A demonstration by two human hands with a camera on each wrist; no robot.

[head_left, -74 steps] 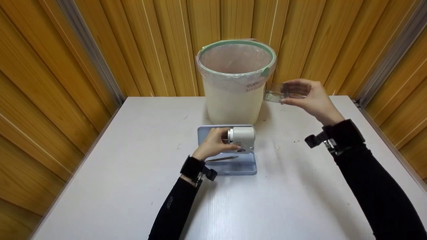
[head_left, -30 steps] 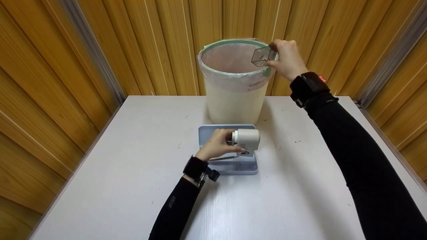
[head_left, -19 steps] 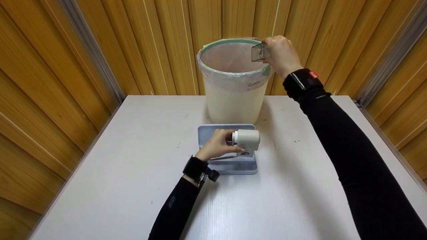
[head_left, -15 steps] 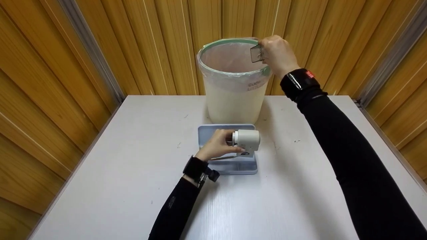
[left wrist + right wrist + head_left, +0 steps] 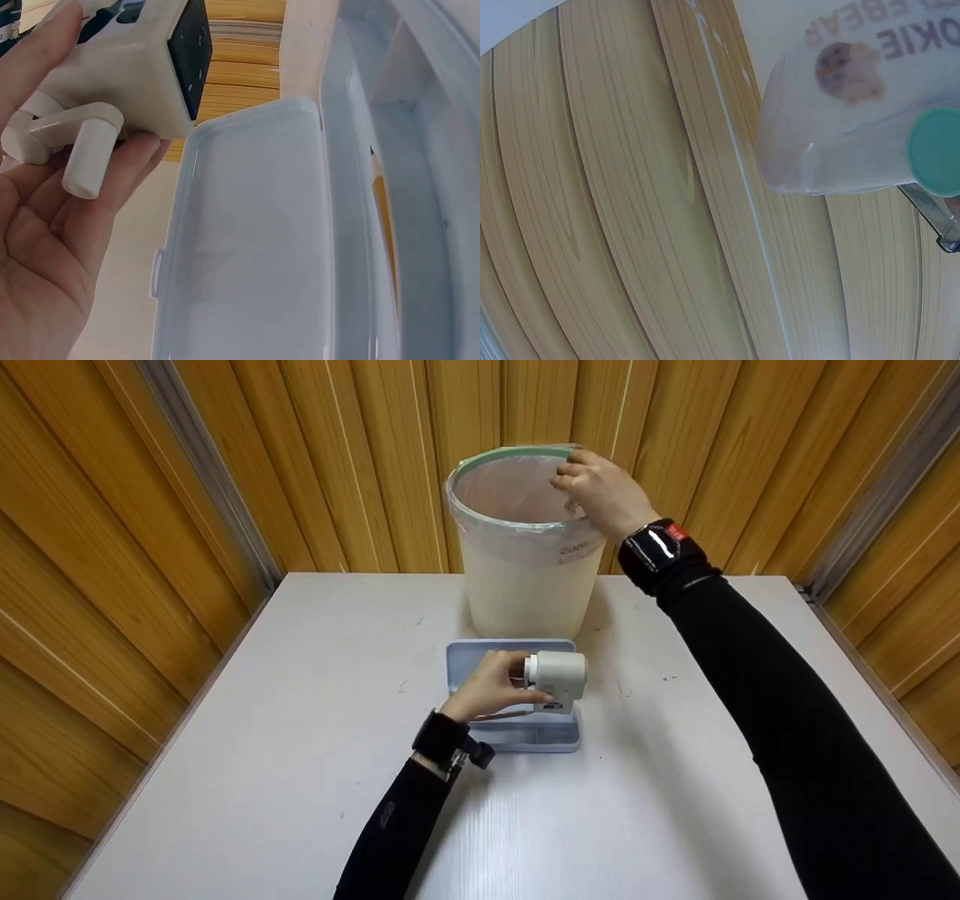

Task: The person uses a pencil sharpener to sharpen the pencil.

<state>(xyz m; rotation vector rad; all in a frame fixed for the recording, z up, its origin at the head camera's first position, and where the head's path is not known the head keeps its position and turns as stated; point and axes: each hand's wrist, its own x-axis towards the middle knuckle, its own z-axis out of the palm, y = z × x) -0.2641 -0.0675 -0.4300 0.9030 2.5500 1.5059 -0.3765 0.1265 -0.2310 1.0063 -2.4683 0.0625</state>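
Observation:
My left hand [image 5: 487,688] grips a cream hand-crank pencil sharpener [image 5: 561,669] above an opened light-blue pencil case [image 5: 559,744]. In the left wrist view the sharpener's crank handle [image 5: 91,154] sticks out beside my fingers. A yellow pencil [image 5: 383,214] lies in one of the case's compartments. At the back, my right hand [image 5: 606,493] is over the right side of a lined trash bin [image 5: 529,585], holding a clear shavings drawer tipped downward. The hand covers most of this drawer in the head view; a dark-edged corner of the drawer [image 5: 930,216] shows in the right wrist view.
The bin has a green rim ring [image 5: 491,457] over a transparent liner and stands right behind the pencil case. Wood-panelled walls [image 5: 360,472] enclose the white table [image 5: 337,697] at the back and both sides. Small dark marks dot the tabletop.
My right hand has carried the clear drawer from beside the bin up over its opening, then turned it over palm down. The left hand with the sharpener has shifted slightly right.

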